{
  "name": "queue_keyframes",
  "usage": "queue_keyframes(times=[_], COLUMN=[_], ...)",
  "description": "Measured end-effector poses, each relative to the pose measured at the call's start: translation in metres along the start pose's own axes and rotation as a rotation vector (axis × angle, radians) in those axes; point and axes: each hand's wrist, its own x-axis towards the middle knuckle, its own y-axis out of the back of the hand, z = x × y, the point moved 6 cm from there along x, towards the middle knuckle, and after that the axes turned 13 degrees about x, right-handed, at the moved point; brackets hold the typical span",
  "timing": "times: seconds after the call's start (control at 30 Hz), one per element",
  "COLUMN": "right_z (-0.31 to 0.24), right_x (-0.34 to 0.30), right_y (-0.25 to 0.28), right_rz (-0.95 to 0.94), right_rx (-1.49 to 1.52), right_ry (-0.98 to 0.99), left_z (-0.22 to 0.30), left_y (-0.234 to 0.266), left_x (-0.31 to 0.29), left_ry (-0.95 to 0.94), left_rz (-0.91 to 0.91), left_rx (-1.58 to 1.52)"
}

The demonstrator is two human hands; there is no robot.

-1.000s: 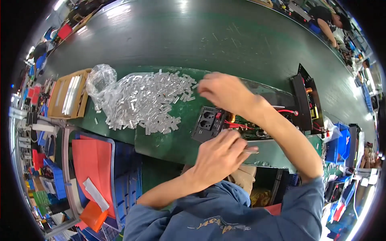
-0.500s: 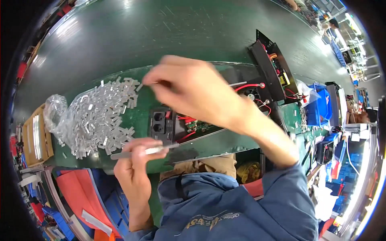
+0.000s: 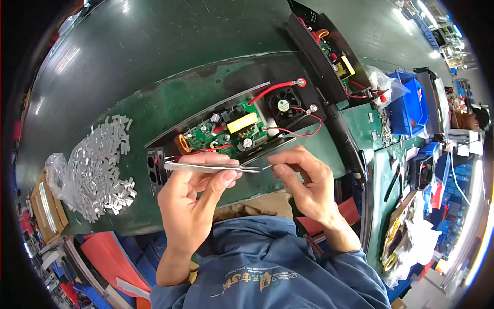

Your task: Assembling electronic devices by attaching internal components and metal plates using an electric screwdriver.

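Tweezers are sitting pinched in the left hand near frame centre; the right hand, fingertips closed, is holding a small metal piece beside the tweezer tips.

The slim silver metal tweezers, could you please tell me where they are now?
In the head view, the silver tweezers are left of centre, held in the left hand, tips pointing toward the right hand, just below the green circuit board in frame.

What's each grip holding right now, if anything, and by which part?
The left grip holds slim silver metal tweezers by their middle; the right grip pinches a tiny silver piece by one end, too small to identify.
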Motion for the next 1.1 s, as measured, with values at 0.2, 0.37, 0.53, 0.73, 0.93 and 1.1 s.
queue_keyframes(times=[0.2, 0.37, 0.53, 0.73, 0.93, 1.1], right_z=[0.004, -0.002, -0.001, -0.006, 0.011, 0.03], right_x=[0.003, -0.005, -0.046, -0.048, -0.057, -0.11], right_y=[0.006, 0.019, 0.085, 0.116, 0.108, 0.09], right_rz=[-0.028, 0.1, 0.625, 0.724, 0.481, 0.503], right_rx=[0.051, -0.1, -0.554, -1.104, -1.048, -0.594], right_ry=[0.052, 0.123, 0.319, 0.213, -0.029, -0.197], left_z=[-0.002, -0.004, 0.005, 0.005, -0.001, 0.0], left_y=[-0.011, -0.011, -0.011, -0.017, -0.023, -0.025], left_x=[0.003, 0.003, -0.002, 0.002, 0.008, 0.012], left_ry=[0.004, -0.151, -0.546, -0.628, -0.633, -0.596], left_rz=[-0.003, -0.018, 0.115, 0.094, 0.083, 0.043], left_rx=[0.06, 0.309, 0.472, 0.645, 0.801, 0.841])
